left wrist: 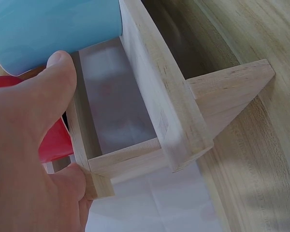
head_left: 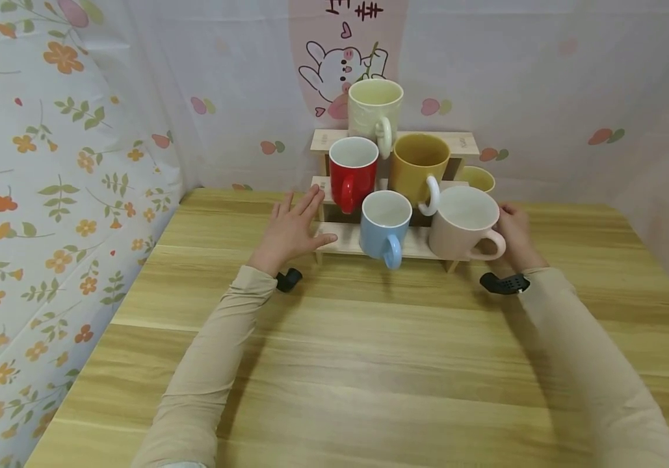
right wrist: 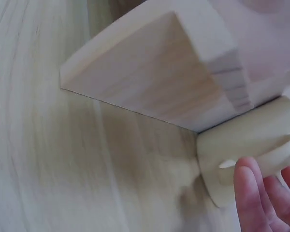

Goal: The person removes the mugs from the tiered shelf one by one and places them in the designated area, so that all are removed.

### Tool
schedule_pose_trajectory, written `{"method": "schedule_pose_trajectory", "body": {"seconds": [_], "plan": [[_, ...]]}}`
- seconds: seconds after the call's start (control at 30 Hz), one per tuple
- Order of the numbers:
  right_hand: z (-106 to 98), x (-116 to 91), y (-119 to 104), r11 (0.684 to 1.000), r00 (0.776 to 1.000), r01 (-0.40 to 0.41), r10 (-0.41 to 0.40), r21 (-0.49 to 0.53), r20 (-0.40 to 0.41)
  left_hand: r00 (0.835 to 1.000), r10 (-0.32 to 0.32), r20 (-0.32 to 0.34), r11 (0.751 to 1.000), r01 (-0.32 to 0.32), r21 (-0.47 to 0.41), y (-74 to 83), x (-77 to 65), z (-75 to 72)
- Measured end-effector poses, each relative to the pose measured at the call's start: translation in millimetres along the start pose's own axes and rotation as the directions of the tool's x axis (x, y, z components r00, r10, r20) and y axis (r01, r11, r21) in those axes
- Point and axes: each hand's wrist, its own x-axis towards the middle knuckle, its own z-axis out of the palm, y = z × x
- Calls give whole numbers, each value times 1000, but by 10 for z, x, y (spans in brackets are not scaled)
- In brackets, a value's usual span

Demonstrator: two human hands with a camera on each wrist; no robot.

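One left hand (head_left: 290,233) was spread wide, gripping nothing, at the left end of a three-tier wooden rack (head_left: 340,240), with the red mug (head_left: 362,181) and light blue mug (head_left: 378,237) just right of it. The right hand (head_left: 514,233) had its fingers loosely extended by the handle of a pale yellow mug (head_left: 477,179) (honestly couldn't tell if they touched). That mug was just past those fingertips, beside the rack. A pale pink mug (head_left: 454,237) sat just left of that hand; a mustard mug (head_left: 410,179) and pale green mug (head_left: 366,120) stood farther back, between both hands.
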Motion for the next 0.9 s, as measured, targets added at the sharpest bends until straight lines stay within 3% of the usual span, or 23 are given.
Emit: {"method": "schedule_pose_trajectory", "body": {"seconds": [0.23, 0.53, 0.9], "plan": [[-99, -34, -171, 997, 998, -34, 37, 72, -44, 1000, 5, -3, 1000, -5, 11, 2, -5, -10], [-163, -125, -432, 972, 998, 56, -60, 230, 8, 1000, -4, -7, 1000, 4, 18, 4, 0, -21], [-195, -207, -719, 976, 996, 47, -62, 211, 62, 1000, -6, -13, 1000, 6, -4, 13, -10, -11]]}}
